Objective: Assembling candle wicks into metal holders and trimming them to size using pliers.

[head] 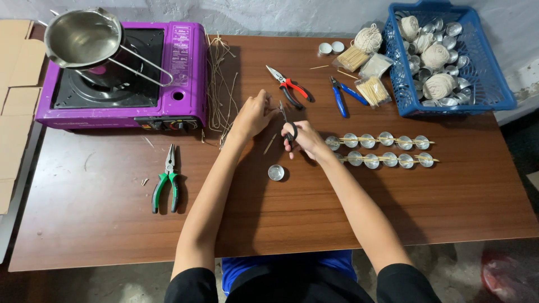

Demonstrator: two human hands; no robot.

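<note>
Wick trimming in progress; ten cups prepared, one cup open.

Right hand (303,137) fingers grip black scissors (289,128); left hand (254,114) fingers pinch a thin wick piece (273,108) at the blades, above the desk (112,213). Two rows of tin cups (379,149) carry sticks; a single cup (275,172) lies just below the hands, judged unfinished.

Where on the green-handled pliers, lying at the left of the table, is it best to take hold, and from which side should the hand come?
Probably grip the green-handled pliers by the two green handles, which point toward the person and lie slightly spread. Come from above on the near side; the bare metal jaws point away, toward the purple stove. The left hand is the nearer one.
</note>
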